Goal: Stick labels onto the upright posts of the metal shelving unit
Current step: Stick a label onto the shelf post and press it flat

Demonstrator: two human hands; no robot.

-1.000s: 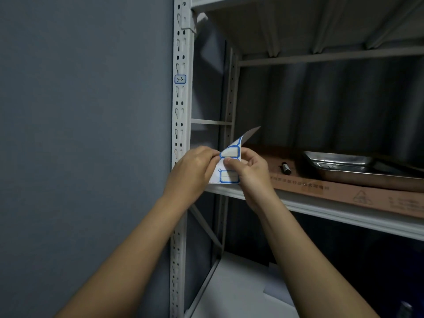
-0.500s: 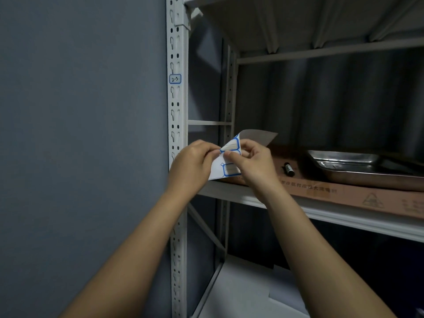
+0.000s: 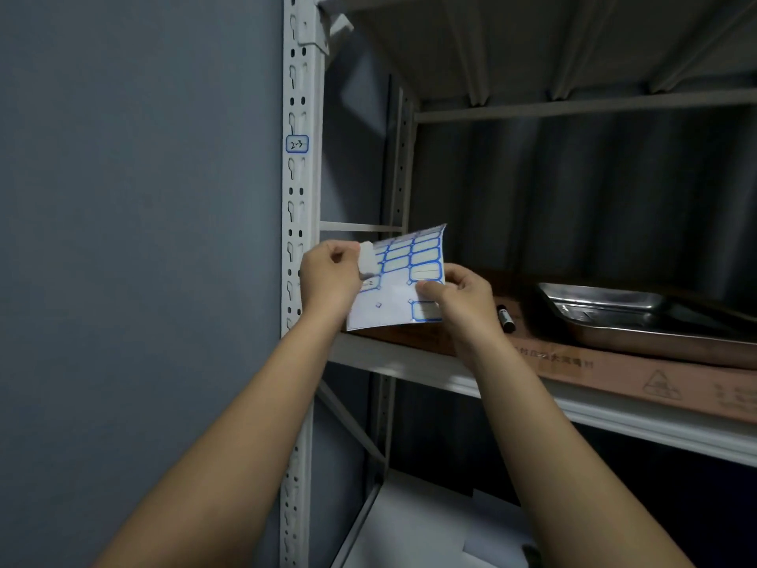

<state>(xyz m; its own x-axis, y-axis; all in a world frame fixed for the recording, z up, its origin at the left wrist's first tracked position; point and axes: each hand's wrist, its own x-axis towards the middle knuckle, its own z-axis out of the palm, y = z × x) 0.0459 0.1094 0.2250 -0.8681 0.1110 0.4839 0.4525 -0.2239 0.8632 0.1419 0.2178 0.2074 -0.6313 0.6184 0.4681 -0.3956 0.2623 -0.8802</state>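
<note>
Left hand (image 3: 329,280) pinching a peeled label (image 3: 366,258), right hand (image 3: 461,299) gripping the sheet (image 3: 403,276); best pressed flat on the post (image 3: 297,223).

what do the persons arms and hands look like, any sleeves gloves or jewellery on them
Both forearms are bare along their whole visible length, with no sleeve edge in view. The left hand and the right hand wear no gloves. No watch, bracelet or band shows at either wrist, and no ring is visible on the fingers that can be seen. No markings show on either arm.
</note>
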